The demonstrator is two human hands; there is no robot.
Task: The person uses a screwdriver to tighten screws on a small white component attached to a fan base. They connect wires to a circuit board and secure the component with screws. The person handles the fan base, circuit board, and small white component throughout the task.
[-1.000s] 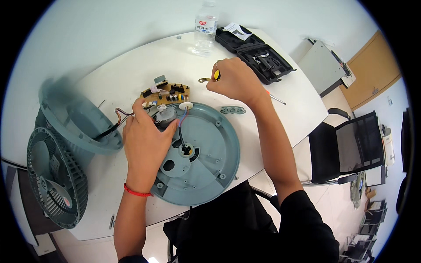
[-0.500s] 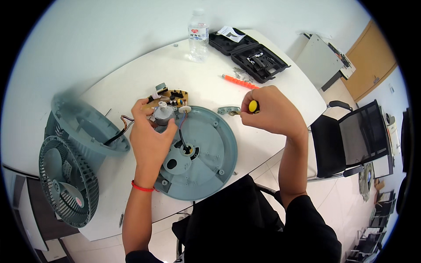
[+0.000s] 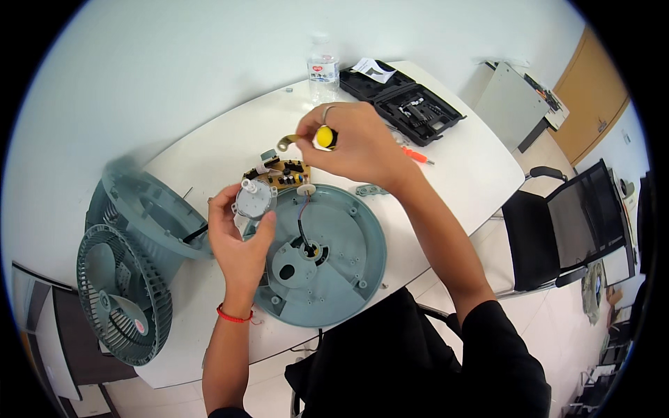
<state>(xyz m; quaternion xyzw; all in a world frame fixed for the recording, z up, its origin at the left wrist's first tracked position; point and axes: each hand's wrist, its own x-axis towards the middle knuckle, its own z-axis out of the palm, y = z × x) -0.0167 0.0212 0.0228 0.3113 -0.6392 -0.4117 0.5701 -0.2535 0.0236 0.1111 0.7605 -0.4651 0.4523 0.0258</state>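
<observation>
My left hand (image 3: pixel 240 240) holds a small round silver motor (image 3: pixel 253 199) just above the left rim of a round grey-blue fan base (image 3: pixel 348 258) lying flat on the white table (image 3: pixel 209 153). Wires run from the motor area to the hole in the middle of the base. My right hand (image 3: pixel 355 143) is closed around a yellow-handled screwdriver (image 3: pixel 323 137), whose tip points down toward a brown circuit board (image 3: pixel 282 174) beside the motor. A small metal bracket (image 3: pixel 285 143) sticks out at my right fingertips.
A grey fan housing (image 3: pixel 150 216) and its grille (image 3: pixel 115 299) hang over the table's left edge. A clear water bottle (image 3: pixel 323 70) and an open black tool case (image 3: pixel 411 104) stand at the far side. An orange screwdriver (image 3: pixel 418 156) lies near the case. A black chair (image 3: pixel 571 223) is on the right.
My right hand swung out to the right with the screwdriver, then came back left over the circuit board. My left hand lifted the motor off the base.
</observation>
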